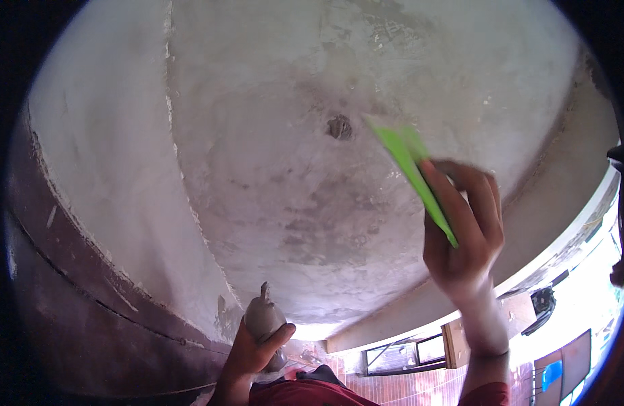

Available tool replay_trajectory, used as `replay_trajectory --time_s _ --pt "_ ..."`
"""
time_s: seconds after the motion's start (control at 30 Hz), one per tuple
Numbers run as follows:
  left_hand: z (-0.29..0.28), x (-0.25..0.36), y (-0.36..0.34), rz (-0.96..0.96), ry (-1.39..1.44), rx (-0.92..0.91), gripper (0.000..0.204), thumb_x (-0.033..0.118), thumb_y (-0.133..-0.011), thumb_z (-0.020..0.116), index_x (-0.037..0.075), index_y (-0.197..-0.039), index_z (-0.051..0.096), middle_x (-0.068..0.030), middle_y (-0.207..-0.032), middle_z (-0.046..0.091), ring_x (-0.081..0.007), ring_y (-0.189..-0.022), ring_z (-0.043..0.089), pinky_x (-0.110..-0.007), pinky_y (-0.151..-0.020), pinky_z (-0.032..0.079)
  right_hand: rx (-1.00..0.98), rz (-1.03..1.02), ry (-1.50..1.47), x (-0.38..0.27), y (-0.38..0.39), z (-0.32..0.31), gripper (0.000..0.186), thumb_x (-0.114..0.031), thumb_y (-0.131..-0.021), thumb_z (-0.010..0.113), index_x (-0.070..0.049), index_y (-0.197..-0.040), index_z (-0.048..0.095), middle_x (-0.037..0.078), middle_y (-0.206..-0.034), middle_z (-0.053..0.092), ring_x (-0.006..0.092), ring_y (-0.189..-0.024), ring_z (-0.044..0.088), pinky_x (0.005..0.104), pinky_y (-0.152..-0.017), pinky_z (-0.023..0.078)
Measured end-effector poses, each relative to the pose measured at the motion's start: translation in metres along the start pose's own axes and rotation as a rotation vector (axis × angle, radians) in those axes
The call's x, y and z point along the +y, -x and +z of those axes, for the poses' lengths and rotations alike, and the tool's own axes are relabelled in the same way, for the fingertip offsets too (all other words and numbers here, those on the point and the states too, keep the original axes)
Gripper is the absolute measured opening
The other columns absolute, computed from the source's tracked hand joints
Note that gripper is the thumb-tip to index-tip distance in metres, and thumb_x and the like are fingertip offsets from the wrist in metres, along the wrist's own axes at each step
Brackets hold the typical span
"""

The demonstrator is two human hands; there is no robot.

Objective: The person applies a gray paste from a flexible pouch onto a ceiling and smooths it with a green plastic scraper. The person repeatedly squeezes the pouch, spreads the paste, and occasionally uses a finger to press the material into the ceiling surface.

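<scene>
My right hand [464,230] is raised close to the plastered ceiling, its fingers closed around a flat bright green spreader [412,169]. The spreader's far edge is smeared by motion; whether it touches the surface I cannot tell. Just left of that edge is a dark, rough round patch [339,127] in the ceiling. Lower down, my left hand [248,352] grips a grey lump of putty [263,318] with a small peak on top. Part of the lump bulges out below the thumb.
A rough-edged seam [180,169] runs along the ceiling [278,155] at left. Dark brown wall [75,298] curves round the left side. Far below at right are a wooden board [455,344], a blue chair [551,375] and a tiled floor [400,387].
</scene>
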State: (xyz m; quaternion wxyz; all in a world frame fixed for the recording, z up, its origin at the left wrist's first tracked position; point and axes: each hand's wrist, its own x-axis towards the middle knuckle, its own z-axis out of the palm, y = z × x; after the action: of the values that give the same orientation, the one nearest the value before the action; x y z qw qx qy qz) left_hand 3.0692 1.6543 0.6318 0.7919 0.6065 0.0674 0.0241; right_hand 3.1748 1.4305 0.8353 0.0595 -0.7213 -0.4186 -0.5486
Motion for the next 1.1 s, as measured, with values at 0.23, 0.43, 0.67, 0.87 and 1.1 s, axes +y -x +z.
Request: replay_trajectory --time_s 0.23,0.43,0.67,0.87,1.1 --pt "-0.005 -0.012 0.009 -0.06 -0.03 -0.072 0.038 0.016 -0.078 0.08 0.004 -0.104 0.055 -0.0011 -0.083 0.058 -0.0105 -0.074 0.056 -0.028 -0.067 0.047 -0.055 -0.51 0.268 0.016 -0.042 0.021 0.033 -0.016 -0.069 0.065 -0.014 -0.102 0.072 0.0 -0.105 0.062 0.0188 -0.097 0.059 0.0325 -0.076 0.047" --pt "-0.01 -0.024 0.013 -0.044 -0.055 -0.088 0.045 0.011 -0.079 0.076 0.006 -0.113 0.048 -0.0025 -0.088 0.056 -0.0129 -0.078 0.058 -0.029 -0.069 0.048 -0.24 -0.792 0.219 0.036 -0.051 0.051 0.037 -0.017 -0.07 0.067 -0.017 -0.106 0.073 -0.005 -0.119 0.062 0.0141 -0.109 0.055 0.0321 -0.088 0.044" --pt "-0.011 -0.038 0.009 -0.08 -0.102 -0.16 0.051 0.008 -0.078 0.075 0.008 -0.119 0.044 -0.0029 -0.092 0.055 -0.0142 -0.08 0.059 -0.03 -0.07 0.049 -0.322 -0.766 0.327 0.06 -0.03 0.062 0.038 -0.018 -0.073 0.064 -0.018 -0.11 0.072 -0.007 -0.125 0.058 0.0138 -0.118 0.05 0.0308 -0.089 0.043" --pt "-0.006 -0.047 0.007 -0.15 -0.095 -0.195 0.042 0.007 -0.081 0.074 0.009 -0.113 0.047 -0.0021 -0.091 0.057 -0.0131 -0.082 0.059 -0.03 -0.07 0.049 -0.333 -0.686 0.293 0.076 -0.006 0.051 0.038 -0.018 -0.073 0.066 -0.018 -0.11 0.072 -0.008 -0.127 0.058 0.0136 -0.117 0.05 0.0305 -0.087 0.043" --pt "-0.011 -0.048 0.005 -0.08 -0.138 -0.21 0.041 0.006 -0.08 0.074 0.009 -0.112 0.048 -0.0017 -0.091 0.057 -0.0126 -0.081 0.059 -0.03 -0.071 0.049 -0.233 -0.543 0.292 0.047 0.001 0.024 0.034 -0.018 -0.071 0.067 -0.014 -0.105 0.073 -0.004 -0.121 0.064 0.0148 -0.103 0.056 0.0309 -0.082 0.042"
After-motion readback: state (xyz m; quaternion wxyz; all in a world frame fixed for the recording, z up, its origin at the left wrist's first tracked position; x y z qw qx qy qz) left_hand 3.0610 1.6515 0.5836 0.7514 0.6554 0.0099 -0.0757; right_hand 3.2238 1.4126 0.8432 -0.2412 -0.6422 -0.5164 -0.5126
